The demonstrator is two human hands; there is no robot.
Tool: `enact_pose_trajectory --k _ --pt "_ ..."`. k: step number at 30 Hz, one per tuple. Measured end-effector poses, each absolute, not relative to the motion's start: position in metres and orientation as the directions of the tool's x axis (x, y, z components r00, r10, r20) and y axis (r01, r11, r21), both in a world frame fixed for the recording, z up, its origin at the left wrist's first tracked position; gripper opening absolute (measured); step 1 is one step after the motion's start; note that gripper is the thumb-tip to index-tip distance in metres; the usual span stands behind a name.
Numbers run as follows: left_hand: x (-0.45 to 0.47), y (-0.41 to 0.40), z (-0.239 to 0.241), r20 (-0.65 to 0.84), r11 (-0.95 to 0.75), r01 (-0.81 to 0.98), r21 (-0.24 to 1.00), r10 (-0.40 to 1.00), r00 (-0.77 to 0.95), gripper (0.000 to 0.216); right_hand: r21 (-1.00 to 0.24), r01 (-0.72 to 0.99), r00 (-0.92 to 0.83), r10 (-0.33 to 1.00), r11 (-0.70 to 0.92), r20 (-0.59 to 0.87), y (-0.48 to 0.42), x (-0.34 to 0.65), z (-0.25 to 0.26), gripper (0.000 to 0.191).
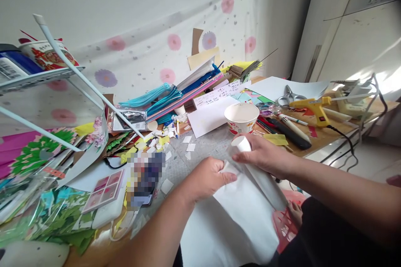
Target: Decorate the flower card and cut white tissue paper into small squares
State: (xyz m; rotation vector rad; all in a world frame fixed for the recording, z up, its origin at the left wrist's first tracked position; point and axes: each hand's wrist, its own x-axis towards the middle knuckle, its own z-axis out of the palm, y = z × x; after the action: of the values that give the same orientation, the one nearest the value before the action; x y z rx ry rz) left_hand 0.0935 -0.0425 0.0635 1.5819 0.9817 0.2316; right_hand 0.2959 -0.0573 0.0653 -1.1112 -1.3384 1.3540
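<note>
White paper roll (242,145), partly loose, held at the near edge of the worktop (324,141), its free sheet hanging towards the lap. Right hand (266,154): fingers wrapped round the rolled end, presumably to prevent unwinding. Left hand (208,177): fingers pinching the sheet's edge, apparently to steady it. Finish: plain, matte, lightly creased.

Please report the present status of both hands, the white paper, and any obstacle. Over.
Left hand pinching white sheet. Right hand gripping white roll. Printed bowl close beyond white roll.
</note>
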Motion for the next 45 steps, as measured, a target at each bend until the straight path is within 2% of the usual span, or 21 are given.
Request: enact_pose_trajectory --k 4,11,13,16,17,20,23,27,32,35,38,42,45 --pt "0.080 -0.048 0.062 -0.350 0.052 0.454 0.889 0.717 0.603 0.027 -0.993 -0.116 -0.014 1.000 -0.020 -0.018 -0.048 0.313 0.073 0.027" --pt "0.069 -0.049 0.065 -0.246 0.014 0.353 0.935 0.744 0.622 0.031 -0.988 -0.140 -0.104 0.994 -0.058 -0.044 -0.049 0.308 0.073 0.029" --pt "0.069 -0.049 0.063 -0.252 0.004 0.364 0.932 0.727 0.639 0.039 -0.984 -0.167 -0.097 0.994 -0.061 -0.045 -0.049 0.304 0.074 0.029" --pt "0.069 -0.049 0.058 -0.302 -0.022 0.436 0.899 0.689 0.658 0.066 -0.980 -0.188 -0.066 0.996 -0.072 -0.060 -0.048 0.304 0.077 0.027" --pt "0.069 -0.048 0.057 -0.326 -0.041 0.473 0.880 0.673 0.664 0.069 -0.979 -0.186 -0.058 0.996 -0.077 -0.068 -0.048 0.305 0.079 0.027" --pt "0.067 -0.046 0.054 -0.323 -0.194 0.542 0.817 0.625 0.711 0.060 -0.982 -0.169 -0.040 0.996 -0.080 -0.074 -0.047 0.310 0.081 0.025" --pt "0.066 -0.044 0.053 -0.246 -0.382 0.511 0.770 0.562 0.790 0.048 -0.985 -0.156 -0.032 0.997 -0.072 -0.067 -0.047 0.314 0.082 0.023" --pt "0.066 -0.047 0.049 -0.309 -0.439 0.602 0.667 0.572 0.760 0.032 -0.984 -0.167 -0.042 0.997 -0.064 -0.058 -0.047 0.318 0.082 0.021" --pt "0.067 -0.057 0.050 -0.365 -0.367 0.667 0.648 0.619 0.695 0.009 -0.984 -0.173 -0.030 0.998 -0.052 -0.048 -0.047 0.322 0.085 0.023" --pt "0.058 -0.058 0.057 -0.391 -0.297 0.691 0.660 0.649 0.652 0.005 -0.980 -0.196 0.008 1.000 -0.027 -0.029 -0.047 0.328 0.088 0.023" --pt "0.041 -0.051 0.066 -0.364 -0.219 0.691 0.689 0.720 0.591 0.011 -0.970 -0.241 0.039 0.999 -0.019 -0.029 -0.048 0.334 0.093 0.023" --pt "0.028 -0.039 0.071 -0.308 -0.065 0.611 0.789 0.818 0.485 0.027 -0.946 -0.322 0.044 0.999 -0.015 -0.031 -0.055 0.324 0.098 0.025" --pt "0.044 -0.036 0.065 -0.266 0.057 0.463 0.885 0.876 0.401 0.041 -0.923 -0.383 -0.071 0.997 -0.049 -0.024 -0.062 0.299 0.096 0.031"
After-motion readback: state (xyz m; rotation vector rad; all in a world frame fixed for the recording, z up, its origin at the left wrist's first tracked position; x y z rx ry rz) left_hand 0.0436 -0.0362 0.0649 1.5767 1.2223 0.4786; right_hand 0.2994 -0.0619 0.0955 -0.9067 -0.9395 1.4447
